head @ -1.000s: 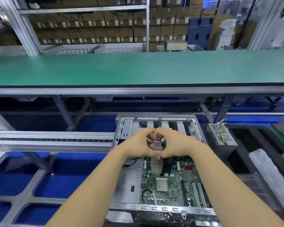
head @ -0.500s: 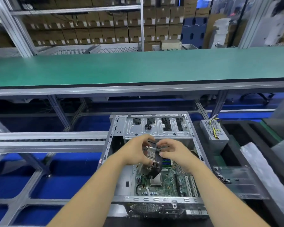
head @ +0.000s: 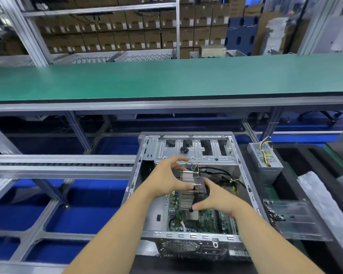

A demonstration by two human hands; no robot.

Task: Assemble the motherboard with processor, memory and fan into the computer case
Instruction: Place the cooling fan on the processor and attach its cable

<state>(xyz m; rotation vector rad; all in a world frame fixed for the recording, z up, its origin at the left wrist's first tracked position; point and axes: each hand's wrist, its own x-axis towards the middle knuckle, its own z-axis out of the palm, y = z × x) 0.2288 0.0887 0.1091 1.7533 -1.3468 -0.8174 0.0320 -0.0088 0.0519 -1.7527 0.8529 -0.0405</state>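
Note:
An open silver computer case (head: pixel 248 186) lies in front of me with a green motherboard (head: pixel 208 219) inside. The bare processor (head: pixel 192 215) shows on the board, just below my hands. I hold a finned metal heatsink with its fan (head: pixel 187 191) tilted above the board. My left hand (head: pixel 166 178) grips its left side, thumb and fingers curled round it. My right hand (head: pixel 218 198) holds its right side, with the thumb under the lower edge. Black cables (head: pixel 224 173) run along the case's far inside wall.
A grey power supply (head: pixel 264 159) with yellow wires stands to the right of the case. A clear plastic tray (head: pixel 299 218) lies at the near right, with a white foam strip (head: pixel 325 200) beyond it. A green conveyor belt (head: pixel 166 78) crosses behind, and roller rails (head: pixel 61 165) run at the left.
Both hands have drawn back from the case's far end toward the board's middle, carrying the heatsink. They have spread apart, and the heatsink now shows tilted between them.

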